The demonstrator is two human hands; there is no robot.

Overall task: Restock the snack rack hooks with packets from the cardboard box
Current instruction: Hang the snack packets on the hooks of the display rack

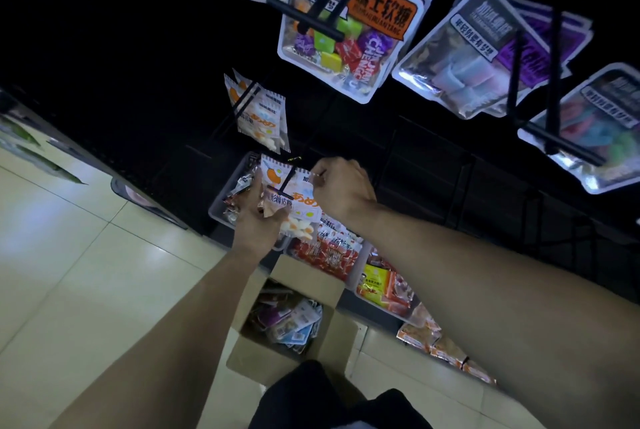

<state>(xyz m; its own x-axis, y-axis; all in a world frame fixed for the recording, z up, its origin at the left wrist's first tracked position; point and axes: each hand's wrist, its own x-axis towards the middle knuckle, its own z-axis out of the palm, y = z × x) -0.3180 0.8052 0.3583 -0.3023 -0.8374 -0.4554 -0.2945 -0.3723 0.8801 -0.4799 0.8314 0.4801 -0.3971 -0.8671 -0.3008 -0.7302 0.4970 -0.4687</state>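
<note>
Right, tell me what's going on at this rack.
A person is restocking snack hooks. Both hands hold one white-and-orange candy packet at a low hook: the left hand supports it from below, and the right hand pinches its top edge. More of the same packets already hang on the hook just above. The open cardboard box sits on the floor below, with packets left in it.
</note>
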